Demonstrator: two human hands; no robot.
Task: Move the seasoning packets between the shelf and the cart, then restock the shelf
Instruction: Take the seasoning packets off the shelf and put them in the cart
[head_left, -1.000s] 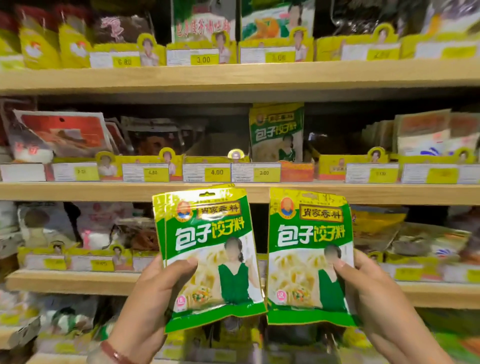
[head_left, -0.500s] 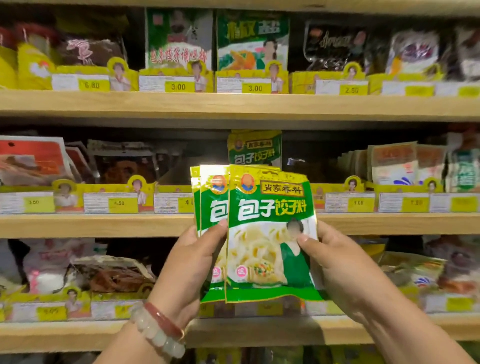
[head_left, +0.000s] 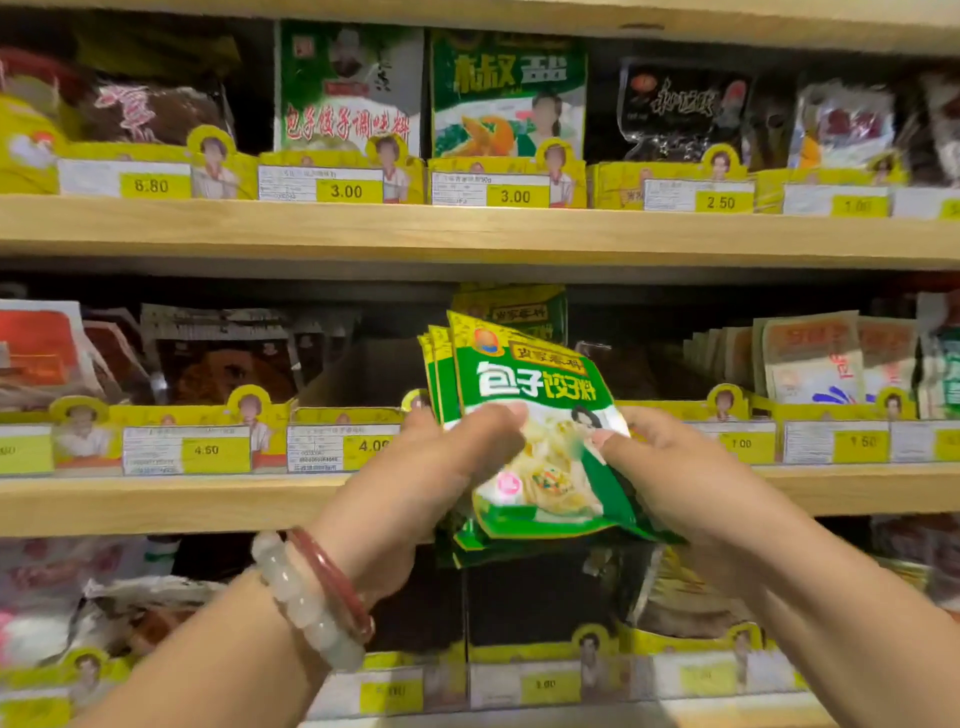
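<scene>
Hands (head_left: 540, 467) around green packets (head_left: 524, 395)

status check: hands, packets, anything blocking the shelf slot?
Left hand and right hand both grip the green packet stack. Stack tilted, at middle shelf. One matching packet stands behind.

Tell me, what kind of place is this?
It looks like a shop, likely a grocery aisle. Wooden shelves hold rows of food packets, yellow price tags sit under them, and both hands hold green seasoning packets up to restock.
</scene>
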